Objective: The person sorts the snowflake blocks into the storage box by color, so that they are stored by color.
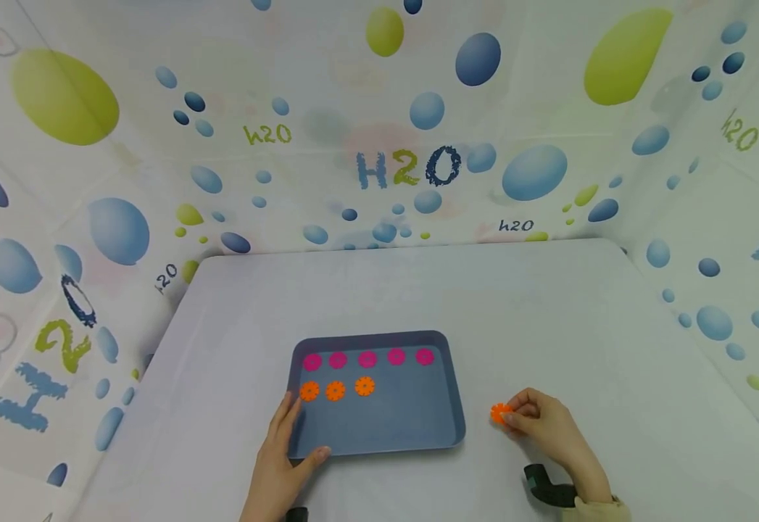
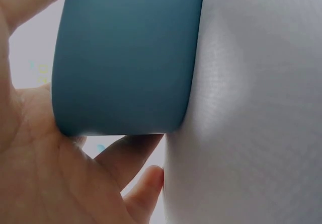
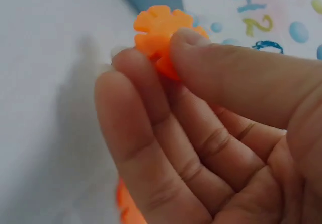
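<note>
Between right thumb and fingertips, my right hand (image 1: 549,428) pinches an orange notched plastic disc (image 3: 158,30), just right of the blue-grey tray (image 1: 412,428). A second orange piece (image 3: 129,206) shows partly behind the fingers in the right wrist view, mostly hidden. My left hand (image 1: 281,453) rests at the tray's near left corner, fingers fairly straight along the left side and thumb at the front rim. In the left wrist view, the tray's outer wall (image 2: 126,73) stands against the palm. Inside the tray are a back row of several magenta discs (image 1: 367,359) and three orange discs (image 1: 336,391).
The tray sits on a white-covered table (image 1: 536,312). A black curved wrist mount (image 1: 549,489) lies below the right hand. Behind and at both sides hangs a white curtain (image 1: 327,87) printed with blue and green drops.
</note>
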The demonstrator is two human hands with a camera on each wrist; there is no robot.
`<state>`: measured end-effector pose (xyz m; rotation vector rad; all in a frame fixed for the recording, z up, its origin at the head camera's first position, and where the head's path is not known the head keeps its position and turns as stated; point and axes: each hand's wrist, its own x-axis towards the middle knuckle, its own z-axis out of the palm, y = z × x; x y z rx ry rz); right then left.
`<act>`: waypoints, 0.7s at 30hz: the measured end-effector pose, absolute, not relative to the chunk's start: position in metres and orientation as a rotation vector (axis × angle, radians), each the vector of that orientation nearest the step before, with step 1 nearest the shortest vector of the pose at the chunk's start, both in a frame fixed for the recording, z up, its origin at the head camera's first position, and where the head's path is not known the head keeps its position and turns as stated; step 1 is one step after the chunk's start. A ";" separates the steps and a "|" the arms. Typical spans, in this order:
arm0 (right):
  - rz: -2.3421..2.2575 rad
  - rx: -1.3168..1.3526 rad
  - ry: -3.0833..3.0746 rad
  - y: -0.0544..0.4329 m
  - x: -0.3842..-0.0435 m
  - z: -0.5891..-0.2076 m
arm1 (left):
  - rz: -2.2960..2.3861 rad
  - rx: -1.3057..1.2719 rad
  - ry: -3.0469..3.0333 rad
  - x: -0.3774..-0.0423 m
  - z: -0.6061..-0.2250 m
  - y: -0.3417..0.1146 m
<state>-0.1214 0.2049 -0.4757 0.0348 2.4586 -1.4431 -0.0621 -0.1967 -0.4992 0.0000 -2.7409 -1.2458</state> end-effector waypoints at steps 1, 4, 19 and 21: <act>-1.491 0.009 2.420 0.204 -0.124 -0.475 | -1.246 0.001 -2.743 -0.062 -0.499 -0.197; -1.586 -0.041 2.349 0.202 -0.132 -0.472 | -1.251 0.003 -2.743 -0.062 -0.500 -0.197; -1.706 -0.166 2.288 0.151 -0.177 -0.446 | -1.268 0.034 -2.766 -0.062 -0.496 -0.195; -1.720 -0.186 2.268 0.145 -0.181 -0.445 | -1.257 0.039 -2.772 -0.062 -0.495 -0.195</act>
